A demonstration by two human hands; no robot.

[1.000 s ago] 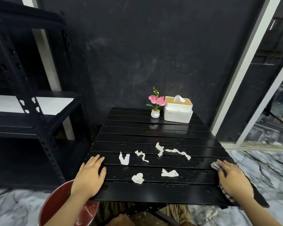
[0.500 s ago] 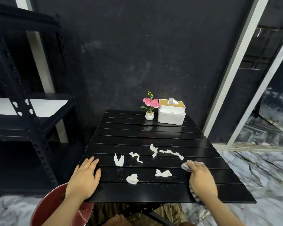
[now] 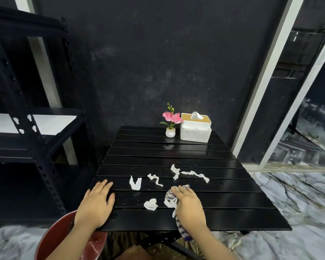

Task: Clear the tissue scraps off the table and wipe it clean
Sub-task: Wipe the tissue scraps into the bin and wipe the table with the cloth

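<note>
**Cloth reaches the scraps**

While the left hand (image 3: 95, 205) lies flat and open on the near left edge of the desk (image 3: 233, 209), holding nothing, the right hand (image 3: 189, 205) presses a striped cloth (image 3: 169, 194) onto the slats. Its grip is loosely curled over the cloth; how tightly the fingers close underneath I cannot tell.

Six tissue scraps lie on the near half of the desk: a folded one (image 3: 135, 183), a thin twist (image 3: 155, 179), a short strip (image 3: 174, 171), a long strip (image 3: 195, 174), a crumpled wad (image 3: 150, 204), and one (image 3: 170, 203) touching the cloth's left edge. They look almost weightless, soft and easily torn, and the desk seems damp, so they may cling. Sweeping them with the cloth should work better than pinching; the wad would be easiest to pinch at its raised folds.

A red bin (image 3: 54, 239) sits below the near left corner, a likely target. The flower pot (image 3: 170, 132) and tissue box (image 3: 195, 131) stand well apart at the far edge.

Compared with a second ago, the right hand and cloth have slid from the right edge leftward to the nearest scrap; the left hand has stayed put.
</note>
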